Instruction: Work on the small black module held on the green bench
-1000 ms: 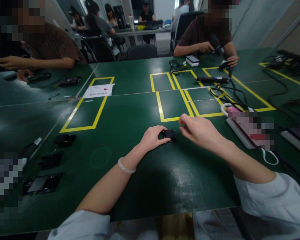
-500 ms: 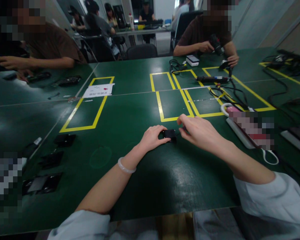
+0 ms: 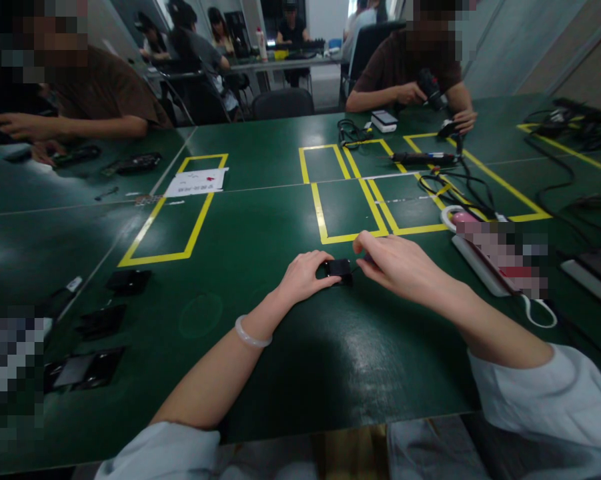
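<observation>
A small black box-shaped part (image 3: 338,268) rests on the green table (image 3: 290,373) in the head view. My left hand (image 3: 306,275) grips its left side between thumb and fingers. To the right, my right hand (image 3: 387,260) is closed in a pinch on a small dark tool with a thin shaft (image 3: 355,269), which points at the part's right side. My fingers cover most of that tool, so its exact kind is hidden.
Several black parts (image 3: 129,281) lie at left. Yellow tape outlines (image 3: 353,237) mark the table beyond my hands. A pink-cased item (image 3: 495,257) and cables (image 3: 473,190) are at right. Across the table a person holds a power drill (image 3: 431,90); another person's hand (image 3: 25,125) is at far left.
My right hand has shifted very slightly; the black part and my left hand stay in place.
</observation>
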A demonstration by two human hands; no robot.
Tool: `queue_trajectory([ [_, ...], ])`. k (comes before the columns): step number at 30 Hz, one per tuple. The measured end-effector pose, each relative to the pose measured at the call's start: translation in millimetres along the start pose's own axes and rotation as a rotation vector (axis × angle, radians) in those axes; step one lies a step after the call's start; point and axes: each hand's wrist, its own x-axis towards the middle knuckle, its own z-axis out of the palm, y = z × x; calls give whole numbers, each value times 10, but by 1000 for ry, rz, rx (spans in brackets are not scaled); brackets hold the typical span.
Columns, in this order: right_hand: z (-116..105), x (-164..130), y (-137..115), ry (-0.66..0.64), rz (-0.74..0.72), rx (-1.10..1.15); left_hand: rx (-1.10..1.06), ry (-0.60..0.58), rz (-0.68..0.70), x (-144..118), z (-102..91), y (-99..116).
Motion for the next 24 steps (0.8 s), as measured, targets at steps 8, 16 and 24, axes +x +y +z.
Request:
queue_trajectory([
  [8, 11, 3, 7, -20, 23, 23, 11, 2, -9, 4, 4, 1],
  [16, 4, 1, 16, -5, 37, 36, 2, -5, -9, 13, -10, 19],
  [24, -6, 4, 17, -18, 42, 39, 4, 0, -2, 11, -5, 4],
])
